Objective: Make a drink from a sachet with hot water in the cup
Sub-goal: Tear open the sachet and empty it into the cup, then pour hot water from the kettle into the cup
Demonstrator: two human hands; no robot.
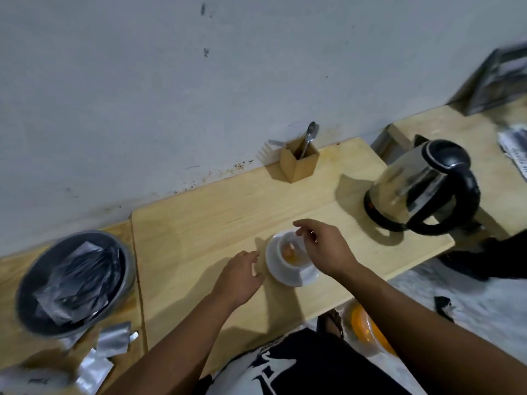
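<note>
With the left hand open beside the saucer and the right hand loosely open over the cup, a careless knock could spill it.

Wood, steel, glazed white ware and foil.
The table and cutlery box are pale matt wood; the kettle is shiny steel with glossy black plastic; cup and saucer look smooth, glazed; the sachets are crinkled silver foil.
</note>
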